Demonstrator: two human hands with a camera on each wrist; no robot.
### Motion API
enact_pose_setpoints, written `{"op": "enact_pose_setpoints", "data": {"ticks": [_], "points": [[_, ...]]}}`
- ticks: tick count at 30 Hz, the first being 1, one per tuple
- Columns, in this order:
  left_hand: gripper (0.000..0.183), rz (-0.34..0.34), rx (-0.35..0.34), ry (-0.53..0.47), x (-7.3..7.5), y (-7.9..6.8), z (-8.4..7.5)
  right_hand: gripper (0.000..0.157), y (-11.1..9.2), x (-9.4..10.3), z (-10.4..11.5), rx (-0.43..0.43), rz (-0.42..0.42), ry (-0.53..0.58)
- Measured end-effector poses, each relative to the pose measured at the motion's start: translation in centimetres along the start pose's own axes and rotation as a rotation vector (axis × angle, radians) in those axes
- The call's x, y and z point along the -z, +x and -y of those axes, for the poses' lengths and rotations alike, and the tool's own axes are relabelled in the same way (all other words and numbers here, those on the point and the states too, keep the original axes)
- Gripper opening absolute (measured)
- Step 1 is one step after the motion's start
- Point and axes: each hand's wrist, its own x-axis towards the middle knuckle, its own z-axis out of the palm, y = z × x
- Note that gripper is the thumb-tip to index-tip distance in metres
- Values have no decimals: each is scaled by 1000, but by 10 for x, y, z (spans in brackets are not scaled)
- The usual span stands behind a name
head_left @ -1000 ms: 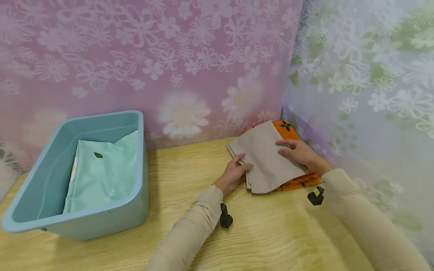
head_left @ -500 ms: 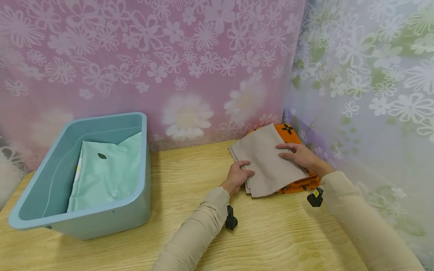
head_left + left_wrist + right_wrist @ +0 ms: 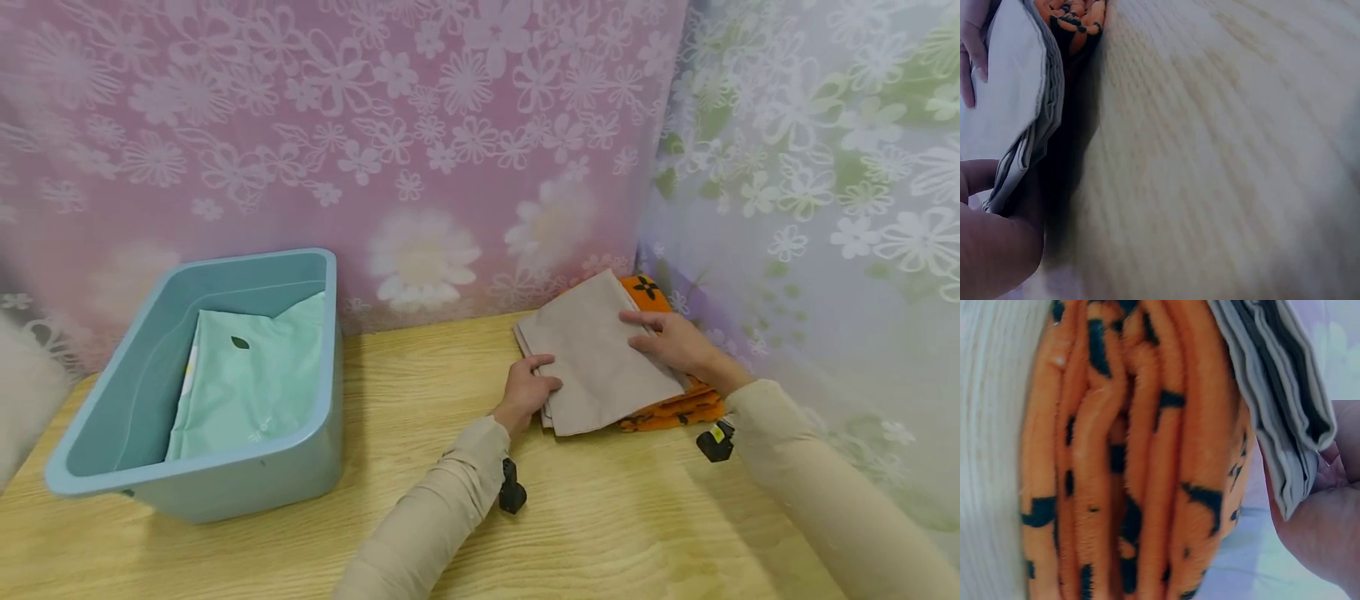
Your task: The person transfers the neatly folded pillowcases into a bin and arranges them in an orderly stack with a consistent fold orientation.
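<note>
A folded beige cloth (image 3: 600,358) lies tilted across a folded orange cloth (image 3: 675,412) with dark flower shapes, in the corner of the table. My left hand (image 3: 525,387) grips the beige cloth's left edge; in the left wrist view one finger lies over its layered edge (image 3: 1041,94) and the rest of the hand is under it. On the opposite side, my right hand (image 3: 678,342) has fingers on the cloth's top and holds its right edge. The right wrist view shows that edge's stacked layers (image 3: 1279,406) in the hand, beside the thick orange folds (image 3: 1129,456).
At the left stands a blue-green plastic tub (image 3: 333,350) with a folded mint-green cloth (image 3: 255,375) inside. Pink flowered fabric (image 3: 420,125) hangs behind the wood-grain table (image 3: 427,375). Pale flowered fabric (image 3: 810,208) closes off the right side.
The head view has shifted, so the tub and cloths appear further right. Both hands stay at the beige cloth's edges; the left hand has shifted slightly along its edge toward me.
</note>
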Motion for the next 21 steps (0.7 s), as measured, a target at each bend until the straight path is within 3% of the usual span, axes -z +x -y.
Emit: {"op": "enact_pose_setpoints", "data": {"ticks": [7,12,21], "points": [[42,-4,-87,90,18,-13,-27,51,-4,4,21,29,-15,-49],[43,10,-141,189,34,-27,-54,54,-9,9,38,-10,-14,53],[44,4,-158,341,71,-47,-98,55,-12,12,76,33,2,84]]}}
